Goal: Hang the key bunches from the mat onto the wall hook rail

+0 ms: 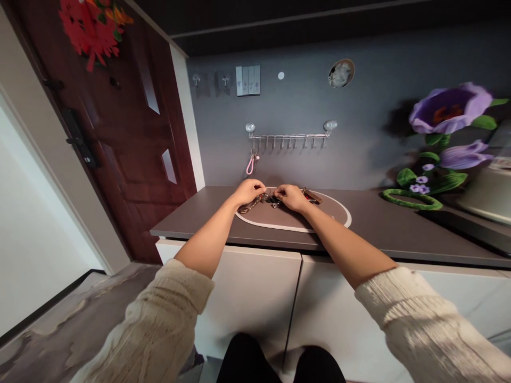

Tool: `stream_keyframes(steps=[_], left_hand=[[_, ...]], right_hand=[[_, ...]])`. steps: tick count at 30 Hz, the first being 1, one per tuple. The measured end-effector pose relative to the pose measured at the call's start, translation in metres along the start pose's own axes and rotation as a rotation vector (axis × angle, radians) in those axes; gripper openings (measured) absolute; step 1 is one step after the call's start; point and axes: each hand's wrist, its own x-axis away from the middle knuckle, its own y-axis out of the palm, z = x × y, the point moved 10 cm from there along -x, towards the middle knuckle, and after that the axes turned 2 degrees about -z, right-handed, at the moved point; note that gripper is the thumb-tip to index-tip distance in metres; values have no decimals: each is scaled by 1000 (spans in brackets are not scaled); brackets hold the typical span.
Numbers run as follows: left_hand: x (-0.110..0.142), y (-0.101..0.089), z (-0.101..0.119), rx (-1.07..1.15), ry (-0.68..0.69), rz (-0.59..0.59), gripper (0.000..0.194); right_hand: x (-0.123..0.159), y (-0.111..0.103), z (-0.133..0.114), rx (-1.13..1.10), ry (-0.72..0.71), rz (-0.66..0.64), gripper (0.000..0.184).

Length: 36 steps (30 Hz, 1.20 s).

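Observation:
My left hand (247,192) is closed in a pinch at the back left of a rounded brown mat (327,219) with a pale rim. Its fingers are on a bunch of keys (263,197), and a brownish strap or chain (248,206) hangs below them onto the mat. Close by on the right, my right hand (291,197) also pinches at the keys, with small dark and metal pieces under its fingertips. Beside that hand, a brown and red item (312,196), perhaps another key holder, lies on the mat. The fingers partly hide what they hold.
A metal hook rail (291,136) on the grey wall carries a pink key loop (250,165) at its left end. Purple artificial flowers (451,114) and a beige container (487,191) stand right on the countertop (371,223). A dark red door (131,159) is left.

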Motion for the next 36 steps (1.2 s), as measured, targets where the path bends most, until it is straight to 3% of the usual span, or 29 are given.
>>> stream_keyframes(steps=[11,16,26,36], left_hand=[[1,-10,-6,289,-108,93,19],[2,-12,-11,438,-150,141,20],[-3,-9,-18,614,-153,183,26],[0,-2,-15,749,-209,178,26]], right_hand=[[-1,-3,2,-131,8,41,17],[1,-9,3,-295,62,79,17],[-2,-10,-13,-781,-13,58,28],[-3,-9,-11,-893,0,75,29]])
